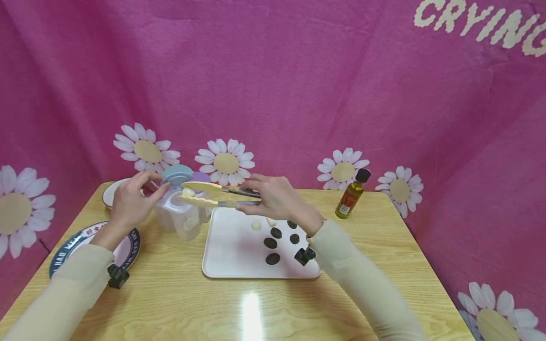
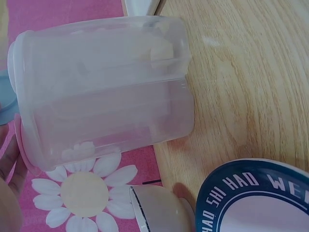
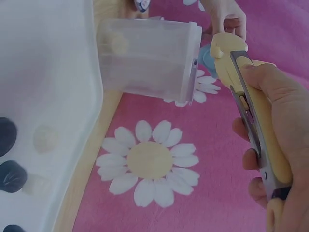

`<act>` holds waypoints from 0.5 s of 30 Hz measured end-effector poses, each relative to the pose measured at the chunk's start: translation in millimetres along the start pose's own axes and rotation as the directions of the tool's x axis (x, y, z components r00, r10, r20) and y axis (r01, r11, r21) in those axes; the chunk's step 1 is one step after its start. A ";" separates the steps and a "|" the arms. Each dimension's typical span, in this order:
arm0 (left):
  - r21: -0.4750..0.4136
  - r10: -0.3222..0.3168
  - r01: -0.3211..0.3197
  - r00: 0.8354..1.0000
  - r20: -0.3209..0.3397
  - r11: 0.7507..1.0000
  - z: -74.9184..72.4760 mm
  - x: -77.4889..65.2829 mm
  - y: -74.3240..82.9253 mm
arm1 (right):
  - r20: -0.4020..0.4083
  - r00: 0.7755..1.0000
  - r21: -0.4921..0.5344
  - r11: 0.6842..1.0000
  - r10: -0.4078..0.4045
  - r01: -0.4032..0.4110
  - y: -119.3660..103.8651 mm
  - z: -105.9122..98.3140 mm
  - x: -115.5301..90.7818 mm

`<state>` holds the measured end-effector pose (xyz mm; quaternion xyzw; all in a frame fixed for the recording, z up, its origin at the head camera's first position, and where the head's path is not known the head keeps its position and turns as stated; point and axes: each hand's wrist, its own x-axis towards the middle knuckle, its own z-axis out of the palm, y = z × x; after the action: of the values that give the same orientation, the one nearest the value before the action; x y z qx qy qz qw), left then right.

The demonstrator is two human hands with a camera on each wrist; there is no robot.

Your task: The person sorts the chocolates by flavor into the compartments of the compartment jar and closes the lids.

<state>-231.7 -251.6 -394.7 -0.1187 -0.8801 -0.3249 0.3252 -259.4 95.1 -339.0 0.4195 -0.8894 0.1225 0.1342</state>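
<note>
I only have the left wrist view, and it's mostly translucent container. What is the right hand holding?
Observer: The right hand grips a pair of yellow-ended tongs.
Operator: Anything between the tips?
Observer: Yes, the head view shows a small pale piece between them.
Operator: And what's standing on the right side of the table?
Observer: A black-capped bottle stands there, beyond the right end of the white tray.
</note>
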 end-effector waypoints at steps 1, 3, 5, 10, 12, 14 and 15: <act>0.001 -0.001 0.001 1.000 0.000 1.000 0.0 0.0 -0.3 | 0.000 1.000 -0.002 1.000 -0.005 0.005 -0.6 0.9 3.1; 0.001 -0.003 0.003 1.000 0.001 1.000 0.0 0.0 -0.5 | 0.001 1.000 -0.005 1.000 -0.013 0.013 -1.9 2.6 8.2; 0.001 -0.009 0.009 1.000 0.006 1.000 -0.1 -0.2 -0.3 | 0.004 1.000 -0.006 1.000 -0.019 0.019 -2.7 4.2 11.7; 0.000 -0.014 0.014 1.000 0.009 1.000 0.0 -0.4 0.1 | 0.020 1.000 -0.008 1.000 -0.020 0.020 -2.6 9.3 16.2; -0.001 -0.015 0.015 1.000 0.008 1.000 -0.1 -0.5 0.3 | 0.026 1.000 -0.004 1.000 -0.016 0.017 -2.1 11.2 16.8; -0.002 -0.016 0.016 1.000 0.008 1.000 -0.2 -0.4 0.3 | 0.030 0.999 -0.001 1.000 -0.011 0.011 -1.7 12.6 17.0; -0.001 -0.015 0.015 1.000 0.008 1.000 -0.3 -0.4 0.3 | 0.031 0.999 -0.001 1.000 -0.009 0.009 -1.5 13.1 17.1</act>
<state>-231.0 -251.6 -394.6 -0.1134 -0.8822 -0.3273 0.3189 -270.4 77.6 -345.3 0.4252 -0.8896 0.1150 0.1209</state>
